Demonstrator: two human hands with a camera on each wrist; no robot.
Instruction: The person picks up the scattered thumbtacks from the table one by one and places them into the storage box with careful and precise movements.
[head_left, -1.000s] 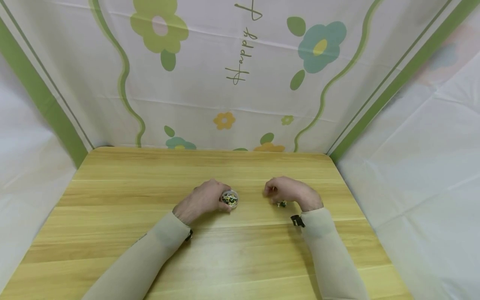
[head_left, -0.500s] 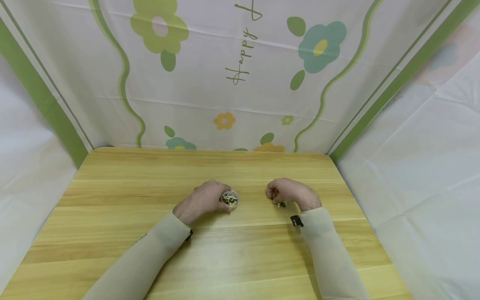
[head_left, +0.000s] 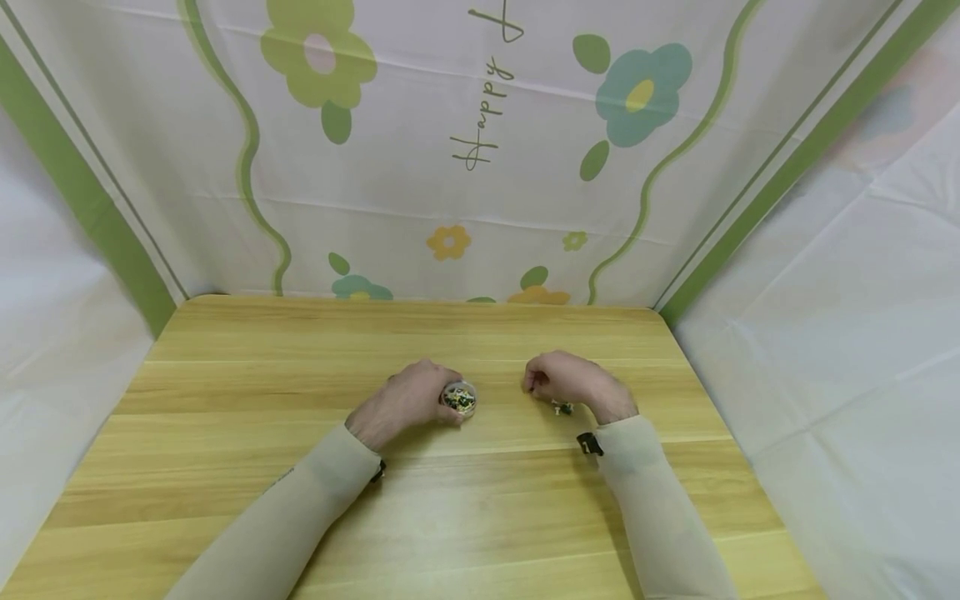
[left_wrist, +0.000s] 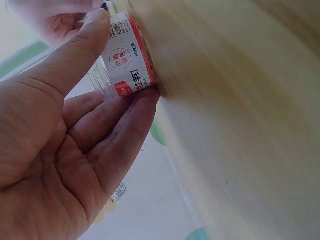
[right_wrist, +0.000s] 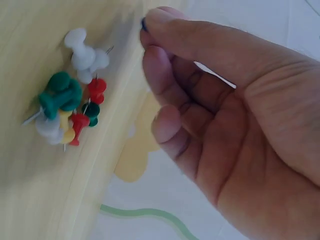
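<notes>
My left hand [head_left: 408,398] grips a small clear round jar [head_left: 459,400] of push pins, which stands upright on the table. Its label [left_wrist: 125,57] is white and red in the left wrist view, with the thumb on one side and fingers on the other. Between thumb and forefinger, my right hand [head_left: 573,385] pinches a blue push pin [right_wrist: 144,23], mostly hidden by the fingertips. Beside that hand lies a small heap of loose push pins [head_left: 562,408]. In the right wrist view these include white pins [right_wrist: 82,55], green pins [right_wrist: 61,95], red pins [right_wrist: 79,125] and a yellow one.
The wooden table [head_left: 450,508] runs back to a white curtain [head_left: 420,175] printed with flowers. More white cloth [head_left: 840,333] hangs along the right and left sides. Bare wood lies between the jar and the loose pins.
Within the last half second my right hand has shifted slightly left, away from the loose pins towards the jar. My left hand and the jar have stayed in place.
</notes>
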